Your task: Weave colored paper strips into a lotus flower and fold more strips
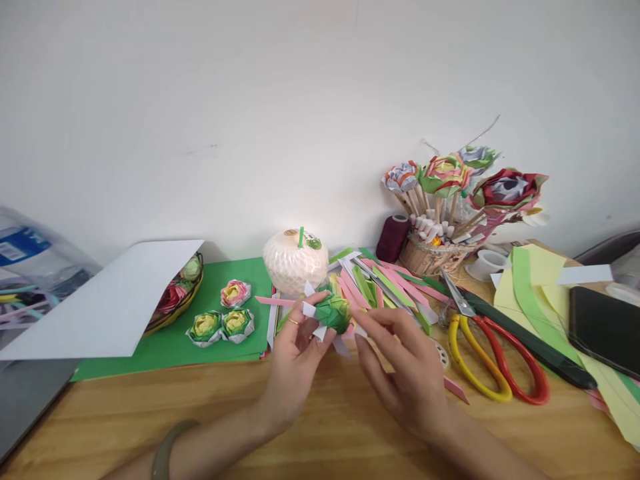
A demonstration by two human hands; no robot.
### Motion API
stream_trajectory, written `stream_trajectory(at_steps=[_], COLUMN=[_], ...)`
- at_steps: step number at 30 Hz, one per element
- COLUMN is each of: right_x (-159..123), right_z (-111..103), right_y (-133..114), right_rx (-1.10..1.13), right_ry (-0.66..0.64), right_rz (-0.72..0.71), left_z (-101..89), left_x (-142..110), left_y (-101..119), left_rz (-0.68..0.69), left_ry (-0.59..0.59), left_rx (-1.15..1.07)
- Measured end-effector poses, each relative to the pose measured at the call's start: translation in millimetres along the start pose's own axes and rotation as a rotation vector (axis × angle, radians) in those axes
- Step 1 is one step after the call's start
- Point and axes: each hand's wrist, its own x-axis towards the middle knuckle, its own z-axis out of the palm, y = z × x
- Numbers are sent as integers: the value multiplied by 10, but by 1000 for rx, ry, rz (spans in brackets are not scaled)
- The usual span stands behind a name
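Observation:
A green folded paper flower (333, 312) with white strips sticking out is pinched in my left hand (299, 357), above the front of the table. From the other side my right hand (407, 367) has its fingertips against the flower's edge, where a little yellow shows. Whether the right fingers pinch a strip there is too small to tell. Behind the flower lies a heap of pink, green and white paper strips (367, 283). Three finished paper flowers (237, 324) rest on green paper (215, 357) to the left.
Scissors (493, 357) with red and yellow handles lie right, by a dark green cutter-like tool (540, 350) and a phone (607, 327). Behind stand a white ball-shaped container (296, 263), a maroon thread spool (393, 239) and a pot (425, 257) of paper flowers. White paper (115, 300) covers a basket (187, 300).

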Motion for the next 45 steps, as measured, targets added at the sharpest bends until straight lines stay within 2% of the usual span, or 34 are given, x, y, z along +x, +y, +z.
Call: stream_trajectory(at_steps=[2,6,9,13,18,22,25,28,32,35,42,45], right_x=[-8,-8,0,11,30,68,99,111,97,78,91,122], right_z=[3,-7,-17,-10,-45,-86,-89,-80,-71,-60,-47,-58], right_y=[-2,0,4,1,-34,-38,-23,-18,-28,-29,-9,-12], right_rx=[5,6,10,12,-36,118,189,207,145,173,261,318], right_ry=[5,-33,-25,17,-17,67,64,42,106,24,-98,-153], right_rz=[28,-69,-82,-84,-207,37,165,150,102,87,236,312], left_z=[-5,-14,-13,-9,-12,6,22,39,63,64,9,-7], left_x=[-1,-5,-11,-16,-13,-7,7,28,51,57,77,90], left_y=[-1,-3,0,-1,-4,18,31,44,69,66,-8,-20], left_rz=[8,45,45,10,-62,-170,-225,-271,-321,-315,-273,-239], left_ry=[-8,-19,-23,6,-51,-52,-21,33,56,59,90,43], left_rx=[-5,7,-15,-65,-192,-329,-409,-438,-461,-458,-348,-289])
